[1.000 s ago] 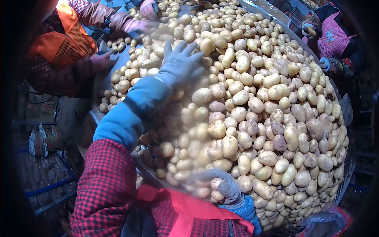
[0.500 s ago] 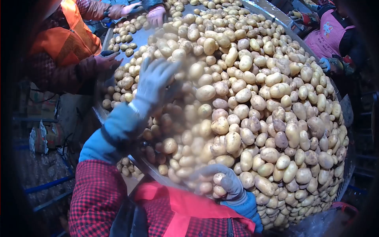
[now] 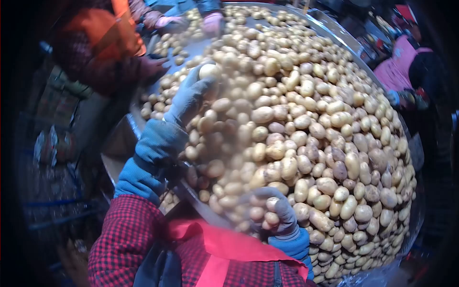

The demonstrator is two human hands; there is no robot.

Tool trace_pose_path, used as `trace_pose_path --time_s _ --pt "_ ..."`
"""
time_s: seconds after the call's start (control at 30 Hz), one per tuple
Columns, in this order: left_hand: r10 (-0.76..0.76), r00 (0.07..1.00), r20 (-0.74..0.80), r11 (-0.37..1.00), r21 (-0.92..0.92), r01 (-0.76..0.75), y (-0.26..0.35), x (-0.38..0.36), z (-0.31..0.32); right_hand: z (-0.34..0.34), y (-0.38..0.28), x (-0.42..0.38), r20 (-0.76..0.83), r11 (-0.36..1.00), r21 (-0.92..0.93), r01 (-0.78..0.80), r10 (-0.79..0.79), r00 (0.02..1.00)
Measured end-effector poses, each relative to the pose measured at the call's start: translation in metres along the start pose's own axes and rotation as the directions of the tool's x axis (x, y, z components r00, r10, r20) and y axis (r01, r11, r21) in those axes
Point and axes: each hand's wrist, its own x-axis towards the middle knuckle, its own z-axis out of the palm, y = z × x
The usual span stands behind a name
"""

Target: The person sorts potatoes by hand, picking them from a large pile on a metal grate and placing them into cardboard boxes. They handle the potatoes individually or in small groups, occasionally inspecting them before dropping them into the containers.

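A large heap of pale potatoes covers the metal table in front of me. My left hand, in a grey-blue glove, is closed around one pale potato at its fingertips, above the heap's left part. Close to my body, my right hand, gloved the same way, curls around several small potatoes at the near edge of the pile. Motion blur and haze soften the potatoes between my two hands.
Across the table on the left, a person in an orange vest reaches over the potatoes. Beside them is another person's pink-gloved hand. A person in a pink apron stands at the far right. The table's metal edge runs before me.
My left hand now shows a potato at its fingertips, where before it was blurred and spread over the pile. My right hand stays low with small potatoes. The whole view has shifted slightly.
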Motion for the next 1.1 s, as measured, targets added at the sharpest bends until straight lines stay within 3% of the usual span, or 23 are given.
trace_pose_path --time_s 0.03,0.17,0.2,0.23,0.3,0.37,0.43,0.5,0.57,0.7,0.73,0.83,0.87,0.93,0.97,1.0,1.07,1.1 --pt "-0.038 0.999 -0.018 0.984 -0.172 0.034 0.009 -0.019 -0.008 0.005 0.002 0.000 -0.031 1.000 0.000 0.030 -0.030 0.999" --pt "-0.103 0.991 -0.083 0.949 -0.308 0.073 -0.010 -0.092 -0.058 -0.004 0.016 0.002 0.025 0.983 0.142 0.120 -0.125 0.992" --pt "-0.158 0.978 -0.133 0.922 -0.373 0.098 0.006 -0.119 -0.054 -0.021 0.019 0.002 -0.037 0.974 0.201 0.107 -0.102 0.994" --pt "-0.241 0.954 -0.179 0.930 -0.322 0.174 0.004 -0.148 -0.066 -0.011 0.020 0.003 -0.083 0.982 0.111 0.156 -0.147 0.986" --pt "-0.251 0.919 -0.304 0.945 -0.283 0.164 -0.002 -0.195 -0.076 -0.018 0.022 0.007 0.016 0.978 0.061 0.201 -0.202 0.979" --pt "-0.228 0.899 -0.374 0.957 -0.257 0.136 0.011 -0.245 -0.094 -0.020 0.029 0.008 -0.062 0.945 -0.115 0.306 -0.315 0.947" --pt "-0.193 0.809 -0.555 0.981 -0.112 0.157 0.026 -0.285 -0.119 -0.020 0.030 0.008 -0.077 0.919 -0.205 0.336 -0.357 0.931" --pt "-0.128 0.667 -0.734 0.992 -0.080 0.101 0.025 -0.310 -0.150 -0.018 0.030 0.009 -0.073 0.918 -0.208 0.337 -0.359 0.931" --pt "-0.109 0.497 -0.861 0.987 -0.037 0.153 0.033 -0.331 -0.172 -0.017 0.032 0.008 -0.073 0.916 -0.202 0.345 -0.366 0.928" --pt "0.032 0.335 -0.942 0.998 0.049 0.043 0.024 -0.386 -0.227 -0.023 0.030 0.010 -0.036 0.915 -0.196 0.352 -0.366 0.930" --pt "0.045 0.304 -0.952 0.999 0.050 0.010 0.025 -0.399 -0.236 -0.015 0.035 0.011 -0.149 0.911 -0.156 0.381 -0.403 0.903" --pt "-0.034 0.105 -0.994 0.994 -0.023 0.105 0.012 -0.430 -0.273 -0.032 0.026 0.011 0.018 0.931 -0.139 0.338 -0.339 0.941" --pt "-0.126 0.038 -0.991 0.990 -0.123 0.071 0.011 -0.434 -0.277 -0.034 0.026 0.011 0.020 0.922 -0.171 0.348 -0.350 0.937" --pt "-0.050 0.116 -0.992 0.993 -0.037 0.116 -0.037 -0.463 -0.328 -0.044 0.028 0.013 -0.022 0.839 -0.387 0.383 -0.424 0.905" --pt "-0.081 0.253 -0.964 0.985 -0.038 0.170 -0.046 -0.473 -0.338 -0.057 0.026 0.009 -0.052 0.769 -0.498 0.400 -0.487 0.872" --pt "-0.038 0.304 -0.952 0.951 0.059 0.303 -0.059 -0.471 -0.355 -0.080 0.021 0.005 -0.112 0.857 -0.397 0.328 -0.400 0.910" --pt "0.193 0.378 -0.906 0.730 0.390 0.561 -0.077 -0.459 -0.385 -0.062 0.012 -0.003 -0.148 0.926 -0.260 0.276 -0.320 0.936" --pt "0.254 0.395 -0.883 0.691 0.451 0.565 -0.078 -0.447 -0.388 -0.026 0.020 0.006 -0.125 0.933 -0.236 0.272 -0.307 0.944"
